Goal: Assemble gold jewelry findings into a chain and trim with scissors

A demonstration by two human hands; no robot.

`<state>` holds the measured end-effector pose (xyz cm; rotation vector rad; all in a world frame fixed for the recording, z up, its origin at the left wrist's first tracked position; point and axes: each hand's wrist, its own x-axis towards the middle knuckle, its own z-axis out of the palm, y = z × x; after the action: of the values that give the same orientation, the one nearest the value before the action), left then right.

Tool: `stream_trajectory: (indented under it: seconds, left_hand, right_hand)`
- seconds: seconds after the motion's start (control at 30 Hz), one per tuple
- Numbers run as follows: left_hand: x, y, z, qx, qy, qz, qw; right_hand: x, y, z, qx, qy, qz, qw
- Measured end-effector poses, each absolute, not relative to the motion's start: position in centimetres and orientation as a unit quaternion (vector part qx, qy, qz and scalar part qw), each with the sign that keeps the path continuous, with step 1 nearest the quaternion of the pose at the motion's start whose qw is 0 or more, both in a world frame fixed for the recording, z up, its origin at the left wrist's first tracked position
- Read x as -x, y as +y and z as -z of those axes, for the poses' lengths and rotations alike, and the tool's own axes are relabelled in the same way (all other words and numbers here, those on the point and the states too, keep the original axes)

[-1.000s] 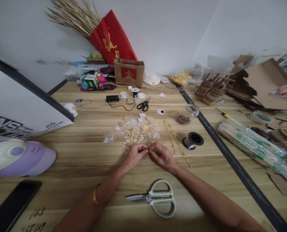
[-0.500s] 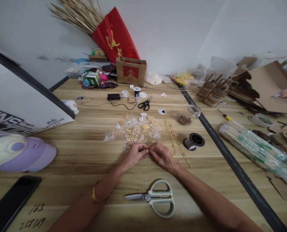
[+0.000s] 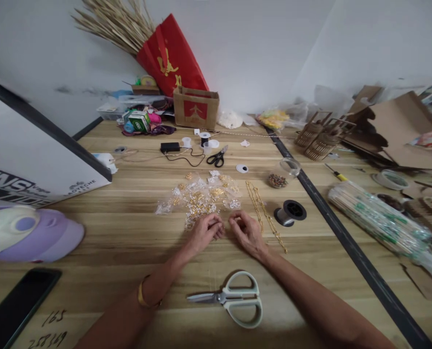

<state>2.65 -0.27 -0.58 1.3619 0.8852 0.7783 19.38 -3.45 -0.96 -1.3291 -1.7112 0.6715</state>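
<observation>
Just in front of the pile of small clear and gold beads and bags [image 3: 201,201], my left hand [image 3: 206,230] is closed in a pinch, its other fingers curled. Whatever sits between its fingertips is too small to make out. A short gap to the right, my right hand [image 3: 248,235] also has thumb and forefinger together, and its contents cannot be seen. Beside that hand lies a gold bead chain [image 3: 273,227] in two long strands. A spool of thin wire or line [image 3: 285,214] stands farther right. Pale-handled scissors [image 3: 221,297] rest between my forearms.
Black-handled scissors [image 3: 219,156] and a jar of mixed beads [image 3: 277,181] are behind the pile. At left are a purple visor cap [image 3: 52,235] and a phone [image 3: 22,305]. Wrapped sticks [image 3: 378,225] lie right of the dark strip [image 3: 332,218]. A paper bag [image 3: 196,107] stands at the back.
My two hands were touching at the fingertips; now they are slightly apart, the right one having shifted a little to the right. The objects on the table lie as before.
</observation>
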Motion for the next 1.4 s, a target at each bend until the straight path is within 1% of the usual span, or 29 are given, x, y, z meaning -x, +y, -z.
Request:
stream_trajectory:
  seconds: [0.23, 0.3, 0.4, 0.53, 0.77, 0.9, 1.2, 1.4]
  left_hand:
    - [-2.7, -0.7, 0.0, -0.625, 0.398, -0.327, 0.587]
    - [-2.7, -0.7, -0.2, -0.642, 0.402, -0.321, 0.569]
    - [-2.7, -0.8, -0.6, -0.667, 0.411, -0.311, 0.538]
    - [-2.8, -1.0, -1.0, -0.686, 0.42, -0.302, 0.512]
    - [-2.8, -1.1, -0.5, -0.686, 0.418, -0.313, 0.507]
    - [-2.9, -1.2, -0.3, -0.689, 0.426, -0.316, 0.494]
    - [-3.0, -1.0, -0.5, -0.737, 0.427, -0.272, 0.447]
    - [-3.1, -1.1, -1.3, -0.746, 0.432, -0.241, 0.445]
  right_hand:
    - [-19.8, -3.0, 0.4, 0.551, -0.64, -0.262, 0.467]
    - [-19.7, -3.2, -0.3, 0.538, -0.663, -0.251, 0.455]
    - [-19.4, -3.5, -1.1, 0.515, -0.712, -0.239, 0.413]
    - [-19.1, -3.6, -1.1, 0.507, -0.729, -0.261, 0.378]
    - [-19.2, -3.3, -0.1, 0.497, -0.711, -0.319, 0.382]
    - [-19.7, -3.0, -0.3, 0.493, -0.728, -0.303, 0.367]
    - [-20.2, -3.5, -3.7, 0.5, -0.723, -0.321, 0.352]
    - [-19.5, -4.8, -5.7, 0.475, -0.755, -0.296, 0.343]
